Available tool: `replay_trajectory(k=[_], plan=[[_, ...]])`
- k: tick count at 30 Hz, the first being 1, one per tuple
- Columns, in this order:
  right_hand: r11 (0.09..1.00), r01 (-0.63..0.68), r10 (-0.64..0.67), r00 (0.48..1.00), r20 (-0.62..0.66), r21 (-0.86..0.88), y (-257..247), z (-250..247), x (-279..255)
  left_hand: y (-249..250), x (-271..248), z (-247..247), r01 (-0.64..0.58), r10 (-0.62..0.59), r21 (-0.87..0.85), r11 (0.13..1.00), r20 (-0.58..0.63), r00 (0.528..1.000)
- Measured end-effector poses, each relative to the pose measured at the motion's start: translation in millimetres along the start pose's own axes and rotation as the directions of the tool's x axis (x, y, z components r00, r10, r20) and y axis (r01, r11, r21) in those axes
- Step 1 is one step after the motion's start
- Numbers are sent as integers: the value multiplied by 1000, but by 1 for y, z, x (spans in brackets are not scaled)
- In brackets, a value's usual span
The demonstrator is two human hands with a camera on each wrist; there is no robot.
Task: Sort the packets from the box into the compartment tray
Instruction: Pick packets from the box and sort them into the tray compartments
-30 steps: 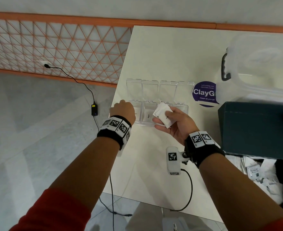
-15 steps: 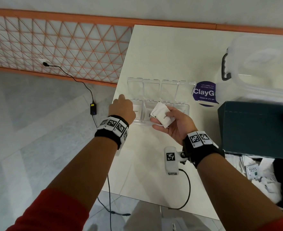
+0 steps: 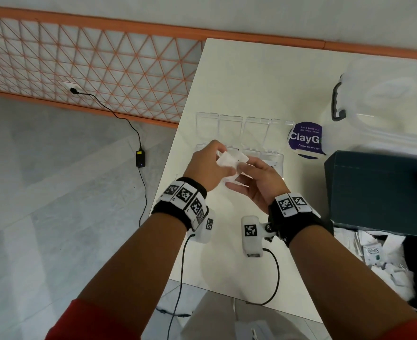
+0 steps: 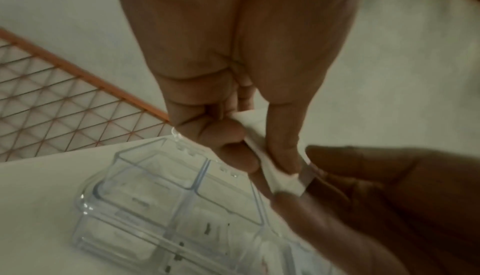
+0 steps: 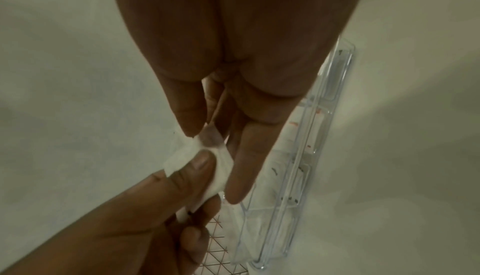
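Both hands meet above the clear compartment tray (image 3: 277, 159), which lies near the table's left edge with its lids (image 3: 229, 126) folded back. White packets (image 3: 230, 159) sit between the hands. My left hand (image 3: 223, 160) pinches a white packet (image 4: 262, 156) between thumb and fingers. My right hand (image 3: 245, 169) holds the small stack of packets (image 5: 197, 162) in its fingers. The tray (image 4: 145, 197) has some packets lying in its compartments. At the right stands the dark box (image 3: 379, 192), with loose packets (image 3: 379, 253) inside it.
A purple round ClayGo sticker (image 3: 305, 139) lies right of the tray. A clear lidded bin (image 3: 386, 104) stands at the back right. The table's left edge (image 3: 178, 141) drops to the floor, where a cable and adapter (image 3: 140, 158) lie.
My left hand has come off the tray's left end and moved right to the packets in my right hand, now pinching one. Both hands sit slightly higher over the tray.
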State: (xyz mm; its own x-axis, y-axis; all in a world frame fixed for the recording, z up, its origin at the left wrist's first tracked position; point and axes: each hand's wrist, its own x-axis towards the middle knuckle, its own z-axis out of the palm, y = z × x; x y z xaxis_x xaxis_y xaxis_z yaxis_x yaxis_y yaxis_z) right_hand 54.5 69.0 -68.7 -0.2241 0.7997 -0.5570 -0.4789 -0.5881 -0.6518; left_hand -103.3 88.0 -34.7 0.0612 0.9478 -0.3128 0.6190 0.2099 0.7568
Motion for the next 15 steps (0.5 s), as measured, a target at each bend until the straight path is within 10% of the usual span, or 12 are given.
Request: replay_trajectory(k=[15], plan=[[1000,10,-13,983,-183,-13,1,-17,-9,-23,8,-34,69,-93,-90,994,-307,947]])
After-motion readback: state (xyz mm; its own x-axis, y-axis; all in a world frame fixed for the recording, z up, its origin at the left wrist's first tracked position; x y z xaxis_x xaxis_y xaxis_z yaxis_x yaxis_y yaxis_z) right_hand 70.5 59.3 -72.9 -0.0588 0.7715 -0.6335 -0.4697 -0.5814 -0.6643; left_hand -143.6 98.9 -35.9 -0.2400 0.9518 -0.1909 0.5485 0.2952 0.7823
